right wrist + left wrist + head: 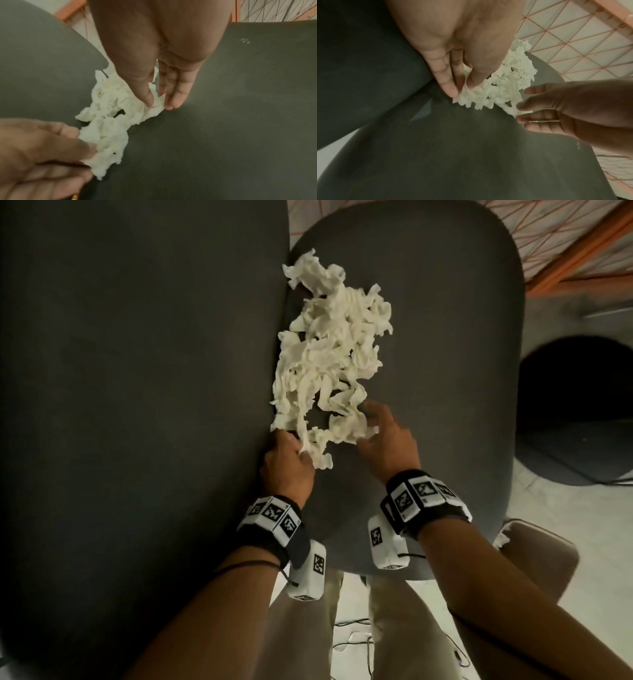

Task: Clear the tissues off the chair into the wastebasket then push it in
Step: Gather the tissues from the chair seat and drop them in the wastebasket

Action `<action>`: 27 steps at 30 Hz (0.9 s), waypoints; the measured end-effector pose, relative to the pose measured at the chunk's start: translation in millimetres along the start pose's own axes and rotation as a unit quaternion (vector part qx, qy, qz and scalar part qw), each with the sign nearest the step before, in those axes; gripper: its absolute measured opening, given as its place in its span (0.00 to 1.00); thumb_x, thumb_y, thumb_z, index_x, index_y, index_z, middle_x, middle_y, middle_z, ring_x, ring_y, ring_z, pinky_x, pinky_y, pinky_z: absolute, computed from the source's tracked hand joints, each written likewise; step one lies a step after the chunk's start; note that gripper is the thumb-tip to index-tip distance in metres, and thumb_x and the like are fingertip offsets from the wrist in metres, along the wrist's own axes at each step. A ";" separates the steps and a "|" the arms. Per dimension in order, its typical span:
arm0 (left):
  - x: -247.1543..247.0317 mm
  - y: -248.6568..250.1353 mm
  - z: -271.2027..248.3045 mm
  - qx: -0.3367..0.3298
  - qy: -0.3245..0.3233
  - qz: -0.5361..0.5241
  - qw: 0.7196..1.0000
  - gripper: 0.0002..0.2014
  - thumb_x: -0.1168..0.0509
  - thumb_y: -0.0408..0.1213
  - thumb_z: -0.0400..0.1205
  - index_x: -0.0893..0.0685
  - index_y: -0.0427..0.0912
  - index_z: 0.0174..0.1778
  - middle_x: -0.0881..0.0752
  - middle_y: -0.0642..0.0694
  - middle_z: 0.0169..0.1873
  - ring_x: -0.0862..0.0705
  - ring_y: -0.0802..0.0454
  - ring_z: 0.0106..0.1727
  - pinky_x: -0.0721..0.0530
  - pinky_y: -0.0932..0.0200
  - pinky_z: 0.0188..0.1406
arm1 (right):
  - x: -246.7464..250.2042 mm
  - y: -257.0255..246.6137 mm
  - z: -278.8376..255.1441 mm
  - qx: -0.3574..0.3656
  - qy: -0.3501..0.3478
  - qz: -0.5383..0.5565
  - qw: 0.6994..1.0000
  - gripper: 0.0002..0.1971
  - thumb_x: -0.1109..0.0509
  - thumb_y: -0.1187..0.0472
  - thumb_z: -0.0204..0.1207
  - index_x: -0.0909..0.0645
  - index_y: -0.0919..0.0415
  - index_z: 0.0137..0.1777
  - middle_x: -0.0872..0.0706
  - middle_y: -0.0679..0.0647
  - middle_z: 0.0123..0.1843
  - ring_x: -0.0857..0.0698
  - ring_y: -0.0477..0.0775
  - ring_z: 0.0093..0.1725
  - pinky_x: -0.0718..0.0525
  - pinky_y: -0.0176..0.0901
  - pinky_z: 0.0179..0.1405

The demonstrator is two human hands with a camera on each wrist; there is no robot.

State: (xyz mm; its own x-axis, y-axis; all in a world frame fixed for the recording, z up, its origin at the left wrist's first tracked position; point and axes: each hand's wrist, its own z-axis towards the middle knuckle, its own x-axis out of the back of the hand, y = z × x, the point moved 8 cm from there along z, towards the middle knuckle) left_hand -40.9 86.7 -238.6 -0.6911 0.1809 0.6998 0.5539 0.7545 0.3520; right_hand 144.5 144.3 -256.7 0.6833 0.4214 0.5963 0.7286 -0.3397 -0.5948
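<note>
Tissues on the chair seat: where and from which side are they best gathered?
Probably scoop the tissues from both long sides. The pile runs lengthwise beside the backrest; the left hand pinches its near end, the right hand touches its right edge.

Crumpled white tissues point(329, 361) lie in a loose heap on the dark grey chair point(445, 371) seat, pressed along its backrest. The wastebasket point(544, 556), brown, stands beside the seat's corner.
</note>
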 end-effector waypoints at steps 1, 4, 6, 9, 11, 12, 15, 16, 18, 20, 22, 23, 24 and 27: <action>-2.6 -0.9 1.9 -0.007 -0.002 -0.015 1.000 0.07 0.36 0.34 0.82 0.28 0.48 0.49 0.16 0.40 0.49 0.15 0.40 0.47 0.21 0.53 0.40 | -0.3 3.6 2.7 -0.011 -0.007 -0.013 1.000 0.24 0.34 0.62 0.75 0.27 0.46 0.71 0.11 0.54 0.59 0.13 0.63 0.55 0.16 0.54 0.57; -8.7 -1.9 3.5 -0.023 -0.015 -0.048 0.998 0.12 0.40 0.31 0.83 0.23 0.50 0.59 0.14 0.40 0.57 0.14 0.40 0.56 0.15 0.48 0.50 | 0.7 18.1 7.5 -0.044 -0.021 -0.038 0.998 0.19 0.40 0.63 0.78 0.19 0.47 0.66 0.10 0.57 0.54 0.13 0.66 0.55 0.18 0.51 0.56; -9.4 -2.9 1.9 -0.030 -0.014 -0.052 0.998 0.15 0.43 0.33 0.84 0.18 0.46 0.64 0.17 0.40 0.61 0.16 0.41 0.61 0.16 0.46 0.61 | 0.5 27.4 6.1 -0.060 -0.041 -0.022 0.997 0.18 0.39 0.64 0.77 0.13 0.49 0.59 0.10 0.57 0.54 0.13 0.64 0.56 0.19 0.47 0.57; -4.7 -8.5 -1.0 -0.003 0.015 -0.101 0.995 0.13 0.44 0.41 0.82 0.15 0.42 0.51 0.18 0.43 0.51 0.15 0.41 0.53 0.13 0.39 0.56 | 5.7 40.5 -0.2 -0.094 -0.054 0.010 0.994 0.11 0.37 0.62 0.76 0.11 0.57 0.46 0.13 0.55 0.40 0.16 0.62 0.46 0.23 0.41 0.44; 1.2 -10.1 -2.0 0.005 0.041 -0.117 0.992 0.16 0.45 0.49 0.77 0.19 0.41 0.38 0.21 0.47 0.42 0.15 0.39 0.48 0.12 0.35 0.48 | 15.3 47.4 -5.5 -0.124 -0.043 0.019 0.991 0.12 0.38 0.60 0.77 0.18 0.63 0.36 0.21 0.54 0.29 0.21 0.61 0.37 0.30 0.44 0.31; 5.2 -6.8 -3.9 -0.003 0.053 -0.113 0.992 0.18 0.44 0.52 0.76 0.20 0.40 0.36 0.21 0.46 0.40 0.15 0.39 0.46 0.11 0.34 0.45 | 20.7 50.8 -8.0 -0.136 -0.033 0.031 0.990 0.15 0.39 0.57 0.77 0.20 0.66 0.34 0.21 0.56 0.28 0.23 0.61 0.35 0.33 0.47 0.28; 14.0 8.5 -5.5 -0.059 0.082 -0.084 0.991 0.21 0.37 0.53 0.77 0.19 0.35 0.35 0.20 0.42 0.39 0.14 0.39 0.39 0.11 0.39 0.38 | 37.7 62.6 -13.6 -0.169 0.005 0.107 0.980 0.25 0.41 0.47 0.70 0.20 0.73 0.34 0.13 0.70 0.35 0.21 0.58 0.32 0.25 0.44 0.29; 13.3 11.2 -4.7 -0.067 0.078 -0.082 0.991 0.19 0.35 0.50 0.76 0.19 0.35 0.35 0.18 0.40 0.39 0.13 0.39 0.37 0.11 0.41 0.36 | 42.6 66.5 -13.8 -0.177 0.014 0.121 0.977 0.27 0.41 0.45 0.69 0.20 0.74 0.35 0.12 0.70 0.36 0.21 0.57 0.31 0.24 0.45 0.30; 10.6 17.4 -4.3 -0.059 0.059 -0.106 0.991 0.13 0.34 0.46 0.72 0.19 0.36 0.38 0.15 0.38 0.40 0.11 0.40 0.35 0.10 0.43 0.30 | 51.7 70.4 -11.8 -0.178 0.028 0.132 0.975 0.26 0.37 0.46 0.70 0.20 0.74 0.36 0.12 0.70 0.36 0.20 0.58 0.31 0.20 0.46 0.34; 4.0 23.0 -3.9 -0.054 0.028 -0.092 0.994 0.11 0.36 0.43 0.73 0.22 0.42 0.47 0.14 0.38 0.41 0.11 0.40 0.36 0.10 0.43 0.31 | 59.4 71.8 -5.9 -0.171 0.041 0.129 0.976 0.19 0.32 0.55 0.72 0.24 0.73 0.32 0.15 0.67 0.31 0.21 0.60 0.30 0.21 0.41 0.32; -3.5 25.3 -3.6 -0.049 -0.002 -0.065 0.997 0.14 0.37 0.37 0.76 0.26 0.47 0.58 0.15 0.39 0.49 0.13 0.41 0.41 0.12 0.47 0.35 | 63.2 72.8 2.3 -0.163 0.049 0.108 0.979 0.14 0.32 0.65 0.73 0.30 0.63 0.28 0.24 0.55 0.26 0.27 0.52 0.26 0.30 0.31 0.23; -6.9 23.2 -2.9 -0.036 -0.008 -0.055 0.998 0.17 0.38 0.33 0.77 0.29 0.48 0.61 0.16 0.38 0.52 0.15 0.42 0.42 0.16 0.51 0.35 | 62.5 71.7 6.2 -0.158 0.048 0.096 0.981 0.14 0.35 0.69 0.72 0.32 0.58 0.28 0.24 0.52 0.27 0.26 0.49 0.27 0.30 0.30 0.25; -9.3 21.6 -3.5 -0.021 -0.013 -0.049 0.998 0.19 0.40 0.30 0.78 0.30 0.48 0.64 0.16 0.38 0.53 0.17 0.43 0.42 0.21 0.55 0.33 | 60.6 68.5 9.7 -0.147 0.044 0.098 0.983 0.14 0.38 0.72 0.71 0.31 0.55 0.30 0.20 0.52 0.30 0.21 0.49 0.30 0.26 0.32 0.31; -16.6 25.8 -8.4 -0.033 -0.039 -0.018 0.999 0.28 0.43 0.26 0.77 0.33 0.57 0.71 0.15 0.41 0.56 0.17 0.42 0.46 0.20 0.53 0.39 | 45.5 55.4 17.2 -0.099 -0.003 0.084 0.992 0.19 0.43 0.76 0.70 0.22 0.50 0.46 0.13 0.51 0.48 0.13 0.53 0.47 0.18 0.43 0.47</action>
State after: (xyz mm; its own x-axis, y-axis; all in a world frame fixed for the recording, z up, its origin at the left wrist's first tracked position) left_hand -11.2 97.9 -235.9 -0.7438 0.2045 0.6363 0.5557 0.7183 0.4187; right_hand 215.1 159.1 -271.8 0.7963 0.3488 0.4942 0.5995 -0.5638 -0.5681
